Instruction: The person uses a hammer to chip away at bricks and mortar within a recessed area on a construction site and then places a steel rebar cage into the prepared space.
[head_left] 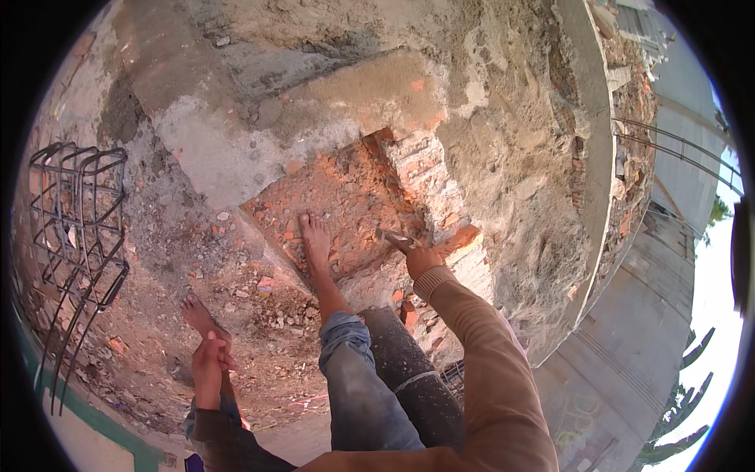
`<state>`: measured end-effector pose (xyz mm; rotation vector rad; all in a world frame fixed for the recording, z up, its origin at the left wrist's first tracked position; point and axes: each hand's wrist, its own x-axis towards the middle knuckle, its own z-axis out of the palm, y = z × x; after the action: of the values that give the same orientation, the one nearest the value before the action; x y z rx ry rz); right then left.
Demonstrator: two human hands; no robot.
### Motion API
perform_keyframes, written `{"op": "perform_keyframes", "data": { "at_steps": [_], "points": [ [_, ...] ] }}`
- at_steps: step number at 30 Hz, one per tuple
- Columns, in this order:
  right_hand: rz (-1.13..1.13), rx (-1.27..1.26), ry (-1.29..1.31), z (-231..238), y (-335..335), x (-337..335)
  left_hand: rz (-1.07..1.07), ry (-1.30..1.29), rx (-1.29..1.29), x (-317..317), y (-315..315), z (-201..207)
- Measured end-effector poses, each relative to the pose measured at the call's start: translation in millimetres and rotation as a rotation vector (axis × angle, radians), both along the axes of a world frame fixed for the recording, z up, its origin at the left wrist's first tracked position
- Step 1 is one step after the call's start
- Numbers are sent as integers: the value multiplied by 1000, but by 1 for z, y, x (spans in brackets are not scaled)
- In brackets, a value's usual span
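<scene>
My right hand (pixel 425 261) is closed around a short hand tool with a flat grey metal end (pixel 395 239); its exact kind is hard to make out. The tool's end is over the broken red brick rubble (pixel 354 189) in a square recess, beside the jagged brick edge (pixel 421 169). My left hand (pixel 209 363) hangs at the lower left with its fingers curled together, and nothing shows in them. My bare foot (pixel 316 240) stands in the recess, and my other foot (pixel 198 313) rests on the rubble-strewn ground outside it.
A bent steel rebar cage (pixel 82 212) stands at the left. A dark cylinder (pixel 405 370) with a band around it lies between my leg and right arm. A mortar-covered ledge (pixel 346 94) borders the recess, and rebar rods (pixel 676 145) jut out at the far right.
</scene>
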<state>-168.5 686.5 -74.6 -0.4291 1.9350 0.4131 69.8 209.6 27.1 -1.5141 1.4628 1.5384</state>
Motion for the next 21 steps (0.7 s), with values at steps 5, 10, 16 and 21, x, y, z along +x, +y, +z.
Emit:
{"op": "perform_keyframes", "data": {
  "at_steps": [5,10,16,21],
  "points": [
    [-163,-402,-20,64,-128,3,37,-71,13,-12,-1,4],
    [144,-1107,140,-7,-139,-29,-9,11,-18,-20,9,13],
    [-37,49,163,-23,13,-19,0,-69,52,1,-5,7],
    [-307,-342,67,34,-101,-8,18,-26,11,-20,-1,1]
  ]
}}
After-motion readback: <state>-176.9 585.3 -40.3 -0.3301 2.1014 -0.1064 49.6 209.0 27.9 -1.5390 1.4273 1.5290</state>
